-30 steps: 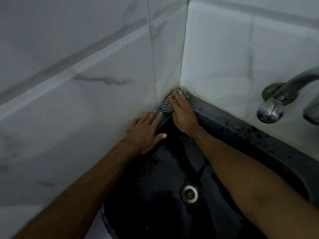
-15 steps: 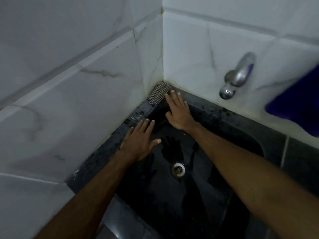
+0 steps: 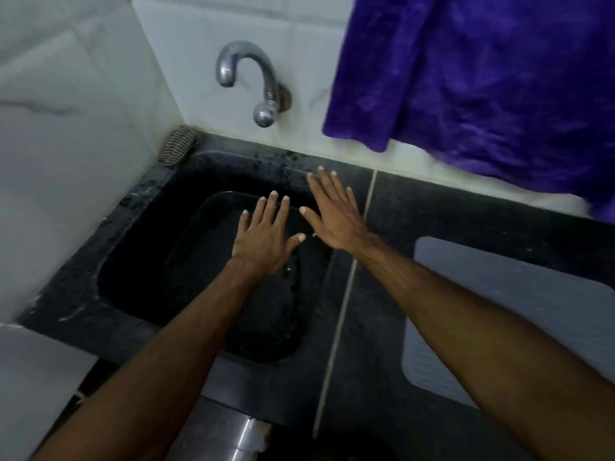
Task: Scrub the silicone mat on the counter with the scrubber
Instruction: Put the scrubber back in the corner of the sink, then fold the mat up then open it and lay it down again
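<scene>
At the far left, pale marbled wall tiles [image 3: 66,134] run down to a dark speckled counter [image 3: 466,207]. In the back left corner, where the two tiled walls meet, a checked scrubber [image 3: 179,145] lies on the counter's ledge, touching the wall and just beside the rim of the sink. No hand is near it.

The black sink [image 3: 159,234] is sunk into the counter and takes up the left half of the view. Above its back edge, a curved chrome tap [image 3: 248,74] sticks out from the back wall, its spout pointing down.

Two bare forearms reach in from the bottom edge. The left hand [image 3: 266,239] hovers over the sink basin, palm down, fingers straight and slightly spread, thumb out to the right; it holds nothing. Just beside it, the right hand [image 3: 332,216] is over the sink's right rim, also palm down with fingers straight and spread, holding nothing. The two thumbs are close but apart. Whether either hand touches the surface below cannot be told.

Right of the sink, a pale grout line crosses the counter from back to front. Further right, a pale grey silicone mat [image 3: 519,314] with rounded corners lies flat on the counter, partly hidden by the right forearm, well apart from the scrubber. Above it, a purple towel [image 3: 482,78] hangs against the back wall, filling the upper right.
</scene>
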### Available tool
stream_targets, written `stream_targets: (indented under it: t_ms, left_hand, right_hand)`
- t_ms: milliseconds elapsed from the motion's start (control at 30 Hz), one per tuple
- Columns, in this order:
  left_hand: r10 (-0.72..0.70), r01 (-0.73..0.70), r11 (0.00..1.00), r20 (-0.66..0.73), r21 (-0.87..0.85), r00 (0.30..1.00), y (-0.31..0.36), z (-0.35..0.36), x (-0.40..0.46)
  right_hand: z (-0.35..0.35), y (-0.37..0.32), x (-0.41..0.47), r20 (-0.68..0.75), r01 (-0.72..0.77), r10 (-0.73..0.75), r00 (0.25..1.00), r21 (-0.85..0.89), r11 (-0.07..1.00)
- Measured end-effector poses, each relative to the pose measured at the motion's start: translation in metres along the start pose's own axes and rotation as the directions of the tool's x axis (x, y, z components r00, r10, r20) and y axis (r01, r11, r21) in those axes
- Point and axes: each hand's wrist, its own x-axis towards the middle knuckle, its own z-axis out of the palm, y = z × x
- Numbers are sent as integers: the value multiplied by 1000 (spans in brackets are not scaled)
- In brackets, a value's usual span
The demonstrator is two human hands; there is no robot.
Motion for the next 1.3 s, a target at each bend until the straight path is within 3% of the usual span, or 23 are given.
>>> stream_targets:
  t_ms: [300, 600, 733, 833, 900, 1167, 1300]
  left_hand:
    - [144, -146, 988, -29, -51, 989, 172, 25, -7]
    - [276, -265, 954, 70, -140, 959, 288, 71, -29]
    - [70, -49, 979, 105, -196, 992, 298, 83, -39]
    - [-125, 136, 962, 63, -235, 990, 286, 85, -41]
    - [-210, 235, 935, 118, -267, 971, 275, 89, -41]
    - [-287, 374, 843, 264, -388, 921, 263, 100, -30]
    - [-408, 517, 732, 321, -444, 855, 263, 95, -21]
  right_hand:
    - [-72, 133, -151, -70, -234, 233, 970, -6, 972]
    - [-98, 244, -280, -154, -497, 506, 849, 95, 862]
    - [-103, 280, -331, -286, -635, 655, 700, 170, 753]
    - [-107, 304, -365, -305, -740, 749, 589, 170, 651]
    - [-107, 314, -382, -297, -789, 789, 538, 153, 595]
    - [-102, 326, -399, -189, -852, 903, 385, 302, 427]
    - [-100, 338, -400, -153, -847, 942, 299, 412, 336]
